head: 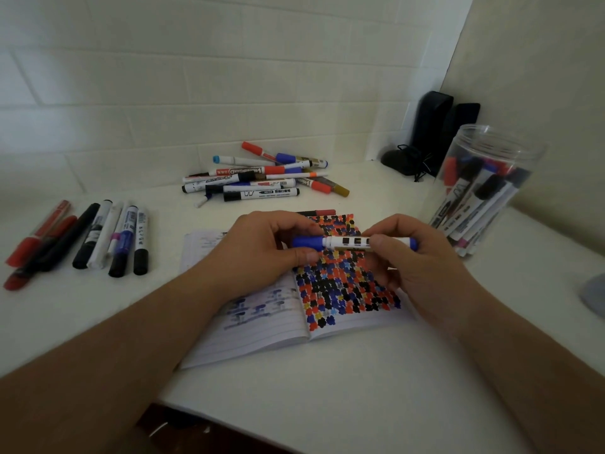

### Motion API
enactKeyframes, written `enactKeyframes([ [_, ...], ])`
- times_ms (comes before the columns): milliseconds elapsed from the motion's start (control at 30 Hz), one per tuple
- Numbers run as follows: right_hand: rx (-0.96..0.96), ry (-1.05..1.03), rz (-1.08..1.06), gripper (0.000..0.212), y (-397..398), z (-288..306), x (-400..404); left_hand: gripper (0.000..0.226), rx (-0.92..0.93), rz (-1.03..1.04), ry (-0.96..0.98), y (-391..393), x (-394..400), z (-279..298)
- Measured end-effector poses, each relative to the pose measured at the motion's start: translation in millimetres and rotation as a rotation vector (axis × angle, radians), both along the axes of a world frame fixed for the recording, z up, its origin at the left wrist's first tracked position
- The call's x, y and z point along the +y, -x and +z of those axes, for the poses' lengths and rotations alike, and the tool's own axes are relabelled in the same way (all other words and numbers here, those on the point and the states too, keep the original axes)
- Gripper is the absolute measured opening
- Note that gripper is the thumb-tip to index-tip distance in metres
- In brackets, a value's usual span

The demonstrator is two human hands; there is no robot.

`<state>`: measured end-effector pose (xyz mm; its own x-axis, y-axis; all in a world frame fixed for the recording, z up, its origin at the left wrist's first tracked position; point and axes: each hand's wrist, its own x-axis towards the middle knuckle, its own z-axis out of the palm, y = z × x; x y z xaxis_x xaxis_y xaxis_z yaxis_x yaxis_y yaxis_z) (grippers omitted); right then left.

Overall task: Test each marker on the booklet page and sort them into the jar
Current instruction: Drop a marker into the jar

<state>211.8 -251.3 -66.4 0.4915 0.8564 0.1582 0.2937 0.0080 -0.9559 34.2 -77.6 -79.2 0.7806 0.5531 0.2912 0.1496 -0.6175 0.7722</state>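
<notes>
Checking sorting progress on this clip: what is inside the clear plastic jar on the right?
The clear plastic jar holds a bundle of markers leaning upright, with red, blue and black caps near the top. Overlap and glare on the wall hide their exact number and whatever lies at the bottom.

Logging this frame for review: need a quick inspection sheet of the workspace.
Surface: white table, corner of tiled walls.
Job's things: blue marker held level over open booklet, right page full of colour marks; jar at right, markers inside.
Clutter: marker pile at back; marker row at left.
Grips: left hand pinches the cap; right hand holds the barrel.
Cables: black cord by dark objects in corner.
Surroundings: grey object, right edge, unclear.
</notes>
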Motion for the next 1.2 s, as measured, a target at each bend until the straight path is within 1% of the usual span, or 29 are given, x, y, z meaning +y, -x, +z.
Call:
enactKeyframes([
  [133,-0.011,0.007,0.018,0.011,1.6,-1.7,1.1,0.034,-0.02,0.005,0.002,-0.1,1.6,-0.9],
  [300,-0.111,0.036,0.034,0.01,5.0,-3.3,0.9,0.038,-0.009,0.004,-0.015,0.3,0.3,-0.8],
  [467,-0.119,0.008,0.049,0.01,8.4,-0.1,0.6,0.043,-0.078,0.049,-0.067,-2.8,-4.4,1.9],
  [600,-0.152,0.013,0.052,0.01,11.9,2.2,-1.0,0.045,-0.081,0.056,-0.129,-1.9,-7.4,4.3],
  [700,-0.161,0.008,0.04,0.009,17.8,1.2,-2.0,0.044,-0.09,0.059,-0.179,-1.8,-5.6,3.3],
  [800,-0.167,0.009,0.022,0.004,23.3,2.5,-3.0,0.04,-0.072,0.067,-0.17,-5.3,-3.8,1.5],
  [833,-0.178,0.001,-0.003,0.004,24.3,3.6,-3.3,0.039,-0.053,0.056,-0.171,-6.0,-3.3,0.3],
  [900,-0.243,-0.052,-0.085,0.013,22.2,6.4,-4.8,0.035,0.01,-0.018,-0.193,-7.0,-4.3,-1.0],
  [933,-0.284,-0.084,-0.133,0.016,19.4,8.9,-5.8,0.033,0.053,-0.069,-0.229,-7.2,-4.6,-1.9],
  [1000,-0.374,-0.114,-0.25,0.021,11.1,18.4,-10.1,0.036,0.139,-0.137,-0.324,-8.7,-3.4,-3.6],
  [1067,-0.452,-0.143,-0.365,0.024,0.2,38.3,-18.9,0.039,0.188,-0.12,-0.357,-9.6,-2.8,-2.7],
  [1100,-0.453,-0.194,-0.404,0.027,-4.9,52.6,-24.2,0.037,0.191,-0.103,-0.362,-9.9,-3.1,-1.9],
  [1200,-0.383,-0.454,-0.491,0.035,-20.2,107.2,-45.3,0.026,0.177,-0.112,-0.39,-10.6,-5.9,-1.3],
])
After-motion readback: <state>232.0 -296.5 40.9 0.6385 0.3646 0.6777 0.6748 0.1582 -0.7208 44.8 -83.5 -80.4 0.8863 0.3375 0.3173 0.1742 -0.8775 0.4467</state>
